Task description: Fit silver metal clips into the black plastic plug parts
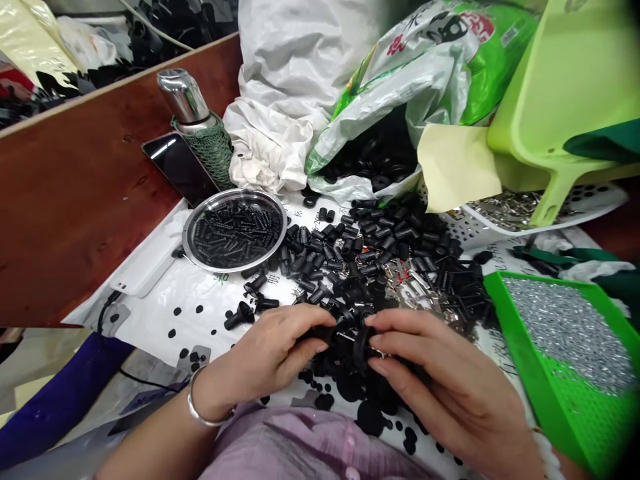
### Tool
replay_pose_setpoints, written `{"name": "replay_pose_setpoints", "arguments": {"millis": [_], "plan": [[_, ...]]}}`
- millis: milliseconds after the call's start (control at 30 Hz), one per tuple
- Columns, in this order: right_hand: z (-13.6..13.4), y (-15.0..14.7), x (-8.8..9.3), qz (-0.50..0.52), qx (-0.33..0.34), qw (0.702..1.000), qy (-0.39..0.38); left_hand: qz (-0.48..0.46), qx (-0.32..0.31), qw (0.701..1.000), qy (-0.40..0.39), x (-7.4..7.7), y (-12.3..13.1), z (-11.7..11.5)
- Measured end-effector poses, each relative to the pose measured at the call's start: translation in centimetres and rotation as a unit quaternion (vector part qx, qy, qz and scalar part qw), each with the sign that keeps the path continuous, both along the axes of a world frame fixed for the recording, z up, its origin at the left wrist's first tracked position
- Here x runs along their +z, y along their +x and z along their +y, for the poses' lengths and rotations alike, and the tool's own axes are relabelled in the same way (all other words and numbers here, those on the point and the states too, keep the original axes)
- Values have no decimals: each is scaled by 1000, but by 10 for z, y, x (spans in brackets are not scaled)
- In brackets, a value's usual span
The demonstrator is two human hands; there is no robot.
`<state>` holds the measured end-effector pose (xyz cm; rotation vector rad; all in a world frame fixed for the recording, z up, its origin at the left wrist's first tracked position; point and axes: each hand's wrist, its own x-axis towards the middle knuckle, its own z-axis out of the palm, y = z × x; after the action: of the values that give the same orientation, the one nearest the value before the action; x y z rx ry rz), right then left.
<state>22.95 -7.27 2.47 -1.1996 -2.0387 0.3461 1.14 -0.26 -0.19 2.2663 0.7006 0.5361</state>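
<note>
At the near side of the work surface, my left hand (280, 347) pinches a small dark part between thumb and fingertips; most of it is hidden. Close beside it, my right hand (440, 373) grips a black round cap-like part (359, 347) by its edge. A thin metal piece (345, 335) shows between the two hands; whether it joins both parts I cannot tell. Just beyond my fingers lies a heap of short black plastic cylinders (325, 253). Flat metal clips (413, 290) are mixed into its right side.
A round metal dish (186, 247) of black springs stands left, near a phone (180, 167) leaning on a flask (183, 93). An open green-and-white bag (445, 80) holds black rings. To the right are a green tray (560, 407) of small metal pins and a yellow-green dustpan (575, 80).
</note>
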Motion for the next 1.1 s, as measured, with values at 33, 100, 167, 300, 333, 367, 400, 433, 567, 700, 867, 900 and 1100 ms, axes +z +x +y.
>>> {"name": "replay_pose_setpoints", "arguments": {"millis": [33,100,167,300,333,367,400,433,567,700,867,900,1100], "plan": [[0,0,0,-15,8,1000,1,-5,-9,1000,-17,2,0,0],[1,-1,-1,-37,25,999,9,-28,-28,998,-58,5,-1,0],[3,-1,-2,-41,40,998,17,-64,-36,988,-133,7,-1,-1],[7,-1,-1,4,52,999,-15,-164,-13,905,-392,0,5,-6],[7,0,-2,7,53,998,-21,-188,-8,880,-437,-4,7,-8],[7,1,-3,-1,54,998,-20,-208,-4,859,-467,-7,10,-10],[6,2,-4,-19,54,998,-10,-222,1,844,-487,-10,13,-11],[4,3,-6,-42,54,998,4,-233,7,831,-505,-12,15,-13],[1,5,-12,-88,51,994,50,-272,20,776,-569,-16,24,-16],[4,4,-14,-50,41,998,15,-292,28,753,-589,-17,29,-17],[5,9,-14,-85,56,995,0,-297,43,738,-604,-19,32,-16],[4,11,-14,-107,65,992,1,-296,43,737,-606,-19,32,-16],[0,15,-16,-161,75,984,11,-290,46,728,-620,-20,31,-16]]}}
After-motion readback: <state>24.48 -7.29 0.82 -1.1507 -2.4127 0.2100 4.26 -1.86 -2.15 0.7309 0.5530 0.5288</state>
